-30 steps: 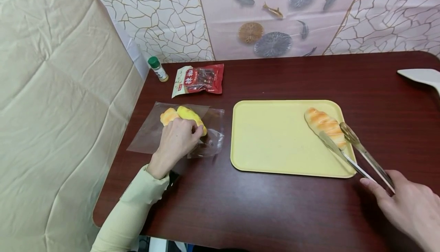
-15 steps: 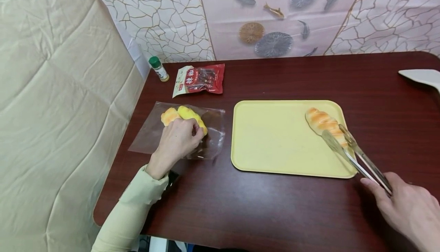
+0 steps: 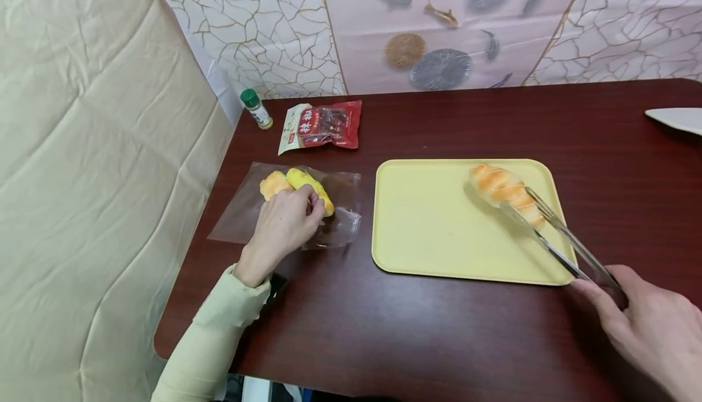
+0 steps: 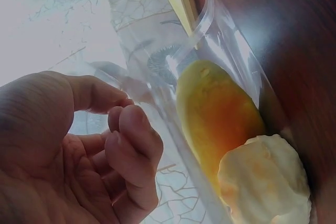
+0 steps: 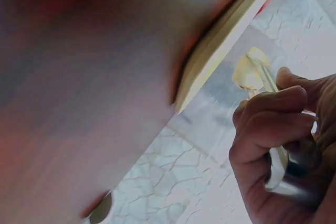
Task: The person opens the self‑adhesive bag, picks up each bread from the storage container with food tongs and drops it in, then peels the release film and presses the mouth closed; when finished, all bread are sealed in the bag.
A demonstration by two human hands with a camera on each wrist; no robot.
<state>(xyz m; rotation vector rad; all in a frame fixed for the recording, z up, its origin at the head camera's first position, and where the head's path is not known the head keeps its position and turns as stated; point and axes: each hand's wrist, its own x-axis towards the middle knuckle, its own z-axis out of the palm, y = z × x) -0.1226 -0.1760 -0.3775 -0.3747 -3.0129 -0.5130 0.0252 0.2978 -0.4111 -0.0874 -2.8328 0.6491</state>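
My right hand [image 3: 652, 323] grips metal tongs [image 3: 581, 251] at the right. Their tips clasp an elongated striped bread roll [image 3: 493, 184] near one end, lifted a little over the yellow tray [image 3: 428, 225]. In the right wrist view, curled fingers wrap the tongs' handle. On the left, a clear plastic bag [image 3: 233, 222] lies on the table with a yellow oblong piece [image 3: 298, 179] and a small pale-orange bun [image 3: 271, 184] in it. My left hand [image 3: 285, 222] pinches the bag's film between thumb and fingertips, beside the yellow piece [image 4: 202, 119].
A red-and-white food packet [image 3: 323, 125] lies behind the bag. Next to it stands a small green-capped bottle [image 3: 256, 109]. A white flat utensil end [image 3: 677, 119] shows at the right edge. A quilted beige cover [image 3: 99, 176] borders the left side.
The tongs have closed on the bread roll, which has been raised and shifted slightly left and away from the person. The left hand and the bag have stayed nearly still.
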